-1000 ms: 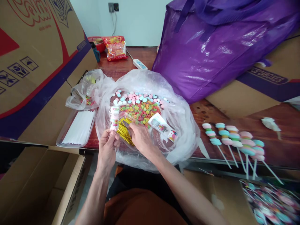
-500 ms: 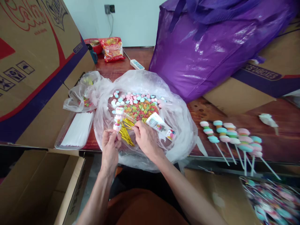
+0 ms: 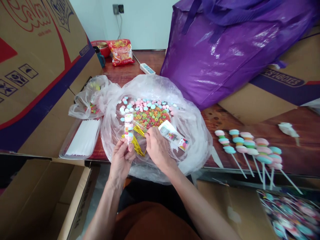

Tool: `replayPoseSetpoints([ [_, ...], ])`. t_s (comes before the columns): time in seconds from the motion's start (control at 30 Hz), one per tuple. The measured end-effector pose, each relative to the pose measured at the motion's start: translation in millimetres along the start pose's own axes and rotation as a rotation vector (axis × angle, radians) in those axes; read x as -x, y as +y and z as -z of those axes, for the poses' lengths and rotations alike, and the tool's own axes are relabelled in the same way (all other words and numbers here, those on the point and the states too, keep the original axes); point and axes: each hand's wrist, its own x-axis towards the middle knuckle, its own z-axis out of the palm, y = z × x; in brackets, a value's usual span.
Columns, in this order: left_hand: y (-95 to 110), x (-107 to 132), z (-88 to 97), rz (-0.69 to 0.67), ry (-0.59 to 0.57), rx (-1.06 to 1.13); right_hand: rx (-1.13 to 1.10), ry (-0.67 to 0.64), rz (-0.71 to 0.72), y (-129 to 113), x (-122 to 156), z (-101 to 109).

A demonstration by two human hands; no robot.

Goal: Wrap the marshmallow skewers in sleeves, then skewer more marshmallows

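My left hand (image 3: 121, 156) is closed around the lower end of a candy skewer (image 3: 128, 128) in a printed clear wrapper, held upright with its stacked pastel pieces showing. Just to the right, my right hand (image 3: 157, 146) is pinched at the end of the gold twist ties (image 3: 137, 145), with one seemingly between its fingertips. Behind the hands, ring-shaped gummies (image 3: 152, 116) and pink, blue and white marshmallows (image 3: 143, 104) lie in a spread-out clear plastic bag (image 3: 197, 133). Printed wrappers (image 3: 172, 135) rest beside my right hand.
A tray of white sticks (image 3: 83, 138) and a small bag of gummies (image 3: 92, 106) lie left. Several marshmallow skewers (image 3: 263, 153) overhang the table edge at right, above a box of wrapped ones (image 3: 295, 213). Cardboard boxes (image 3: 45, 100) and a purple bag (image 3: 212, 56) flank the table.
My left hand has shifted slightly right with the wrapped skewer, which is turned a little. My right hand has drawn slightly to the right at the twist ties.
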Motion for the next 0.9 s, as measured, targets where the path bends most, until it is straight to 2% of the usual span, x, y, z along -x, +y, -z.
replayPoseSetpoints([
  [0.1,1,1,0.3,0.038,-0.010,0.048,-0.380,0.030,-0.064,5,-1,-1],
  [0.23,2,2,-1.8,0.121,-0.058,0.084,-1.029,-0.120,-0.276,6,1,5],
  [0.33,1,3,-5.4,0.174,-0.117,0.058,-1.262,-0.192,-0.334,6,9,9],
  [0.4,-1,4,-8.0,0.187,-0.137,0.025,-1.288,-0.213,-0.333,6,18,10],
  [0.53,-8,5,-13.1,0.109,-0.096,-0.038,-1.307,-0.189,-0.332,4,39,9],
  [0.67,-13,8,-20.6,0.125,-0.054,-0.060,-1.222,-0.159,-0.265,-2,53,11],
  [0.73,-13,9,-24.8,0.095,-0.025,-0.065,-1.115,-0.090,-0.213,-4,57,12],
  [0.9,-17,8,-30.9,0.042,0.003,-0.050,-0.809,0.178,-0.011,-13,60,17],
])
